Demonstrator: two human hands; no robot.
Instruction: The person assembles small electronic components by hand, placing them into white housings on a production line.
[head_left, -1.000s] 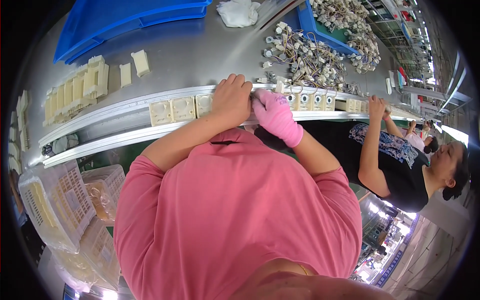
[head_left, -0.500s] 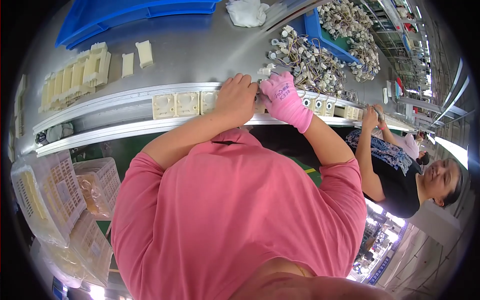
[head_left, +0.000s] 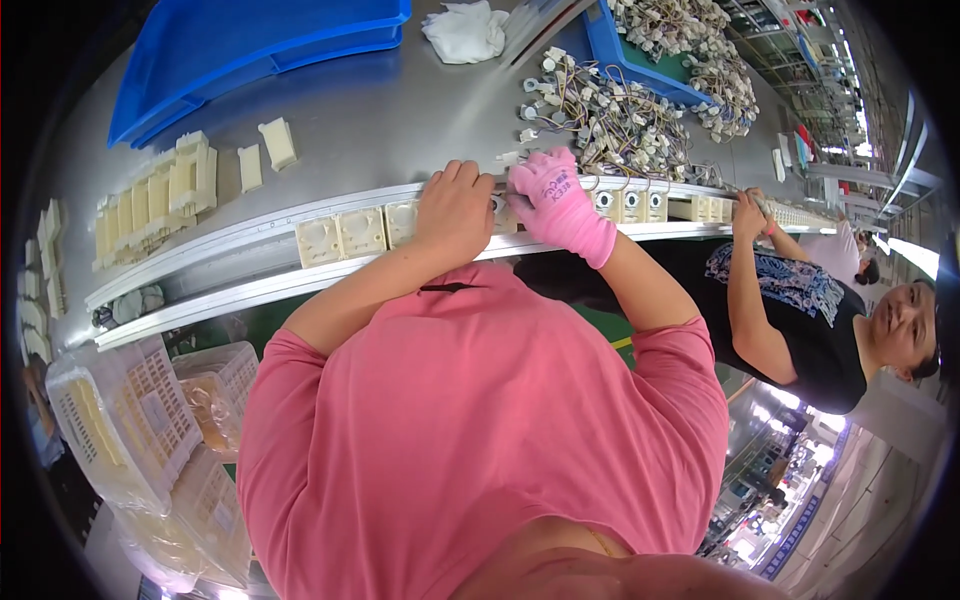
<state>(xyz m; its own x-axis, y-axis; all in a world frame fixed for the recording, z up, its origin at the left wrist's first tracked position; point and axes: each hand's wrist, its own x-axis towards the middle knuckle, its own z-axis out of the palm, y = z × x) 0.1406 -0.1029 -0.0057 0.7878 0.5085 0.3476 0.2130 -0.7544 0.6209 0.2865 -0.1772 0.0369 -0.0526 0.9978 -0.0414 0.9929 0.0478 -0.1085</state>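
Observation:
A row of square cream plastic housings (head_left: 360,230) sits in a long metal rail (head_left: 265,222) before me. Bare, my left hand (head_left: 455,212) is bent over the rail, its fingers curled down on a housing; whatever they grip is hidden. My right hand (head_left: 558,205), in a pink knit glove, is closed close beside it over the same row, its fingertips mostly hidden. Part of a housing with a dark round opening shows between the hands. Right of the glove, several housings (head_left: 630,205) hold round white-and-black fittings, with wires running back from them.
Beyond the rail lies a heap of wired white connectors (head_left: 630,125), by a blue bin (head_left: 600,35) with more. Cream parts (head_left: 155,205), a blue tray (head_left: 250,65) and a white cloth (head_left: 465,32) are on the metal bench. Crates (head_left: 125,410) stand left. A co-worker (head_left: 790,310) works at right.
The whole view has tilted and shifted a little. Both hands stay over the same part of the row, the gloved one slightly lower against the rail.

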